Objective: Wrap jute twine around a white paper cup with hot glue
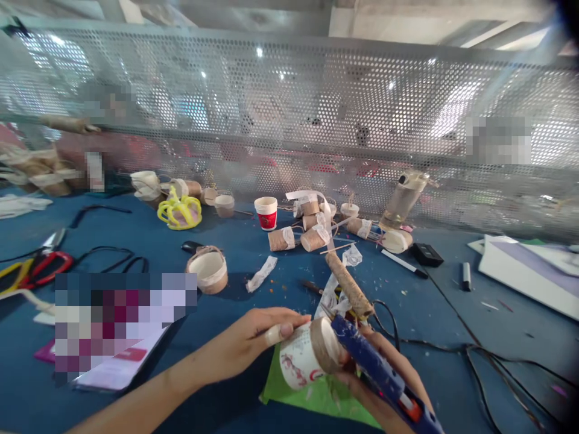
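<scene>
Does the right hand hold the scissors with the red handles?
No, the right hand holds a blue glue gun at the paper cup; the scissors lie on the table, far left.

Paper cup [298, 361] print: illegible.

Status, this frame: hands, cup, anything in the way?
Left hand grips cup. Right hand holds glue gun, nozzle at cup's twine-wrapped end. Cup over green sheet. Twine roll and cord close behind, not blocking.

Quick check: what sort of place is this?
Probably a craft workbench: a glue gun in the right hand, twine-wrapped cups and scissors on the blue table, a mesh screen behind.
</scene>
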The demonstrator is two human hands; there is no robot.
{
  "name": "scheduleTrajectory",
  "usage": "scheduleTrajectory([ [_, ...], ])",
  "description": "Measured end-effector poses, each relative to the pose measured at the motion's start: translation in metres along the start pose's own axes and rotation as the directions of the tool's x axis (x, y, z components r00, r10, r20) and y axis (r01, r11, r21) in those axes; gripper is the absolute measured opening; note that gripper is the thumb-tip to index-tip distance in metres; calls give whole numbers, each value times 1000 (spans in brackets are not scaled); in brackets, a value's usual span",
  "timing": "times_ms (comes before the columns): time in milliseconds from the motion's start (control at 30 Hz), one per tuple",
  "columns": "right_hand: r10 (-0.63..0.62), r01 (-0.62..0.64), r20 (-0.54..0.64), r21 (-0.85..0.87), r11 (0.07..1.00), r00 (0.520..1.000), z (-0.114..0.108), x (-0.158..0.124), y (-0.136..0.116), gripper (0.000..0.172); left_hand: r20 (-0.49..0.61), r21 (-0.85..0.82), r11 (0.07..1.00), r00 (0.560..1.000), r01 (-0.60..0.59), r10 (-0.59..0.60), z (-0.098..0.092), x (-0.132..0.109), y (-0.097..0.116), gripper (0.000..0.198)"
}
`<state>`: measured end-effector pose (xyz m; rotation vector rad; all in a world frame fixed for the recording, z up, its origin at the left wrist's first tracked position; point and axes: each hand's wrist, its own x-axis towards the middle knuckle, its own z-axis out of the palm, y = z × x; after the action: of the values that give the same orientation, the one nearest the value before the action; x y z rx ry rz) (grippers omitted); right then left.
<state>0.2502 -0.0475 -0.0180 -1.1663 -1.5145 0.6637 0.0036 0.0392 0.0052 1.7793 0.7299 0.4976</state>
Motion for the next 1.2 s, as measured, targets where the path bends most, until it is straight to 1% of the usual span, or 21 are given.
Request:
scheduleTrajectory([
  [100,9,-9,-16,-5,1000,1000,1,0,-4,18,-33,-31,1000,999,5,-6,2,-5,0,34],
  [133,4,-5,-30,-8,1000,1000,1,0,-5,18,-21,-38,999,1000,9,-10,3,-7,1,40],
  [200,-14,13,-42,-7,1000,999,2,1,-6,17,-5,-24,997,998,67,-67,5,-11,3,44],
  [267,-23,22,-24,-9,1000,999,3,0,-5,14,10,8,997,996,83,-83,11,-15,6,50],
  [333,-28,28,-4,-15,999,1000,4,-1,-3,13,27,-4,997,996,80,-80,19,-16,9,69],
  [400,-35,35,8,-14,999,999,6,-2,-1,12,47,-108,988,994,108,-103,30,-14,12,90],
  [433,-40,40,9,-10,999,999,6,-3,-1,12,74,-179,979,993,100,-88,34,-13,13,94],
  [500,-45,45,-10,-9,999,999,7,-3,-2,13,78,-280,955,994,101,-82,42,-12,12,87],
  [567,-45,45,-48,-16,999,998,8,-3,-5,14,71,-365,924,993,111,-92,45,-12,10,80],
  [700,-26,29,-102,27,999,994,6,-2,-9,11,33,-480,866,989,142,-144,43,-12,2,75],
  [867,44,-43,-118,10,999,992,4,-1,-8,11,-52,-578,809,985,106,-166,36,-10,-4,71],
  [1000,45,-45,-90,6,999,995,3,0,-7,9,-52,-602,793,987,91,-153,33,-9,-6,70],
  [1067,22,-22,-74,3,1000,997,1,0,-6,19,-39,-614,784,989,90,-144,33,-10,-7,70],
  [1133,-3,1,-52,-32,999,999,-2,2,-5,33,-30,-628,774,991,82,-130,35,-12,-7,71],
  [1200,-24,23,-13,-73,997,1000,-5,4,-3,41,-20,-644,761,993,75,-115,37,-13,-6,71],
])
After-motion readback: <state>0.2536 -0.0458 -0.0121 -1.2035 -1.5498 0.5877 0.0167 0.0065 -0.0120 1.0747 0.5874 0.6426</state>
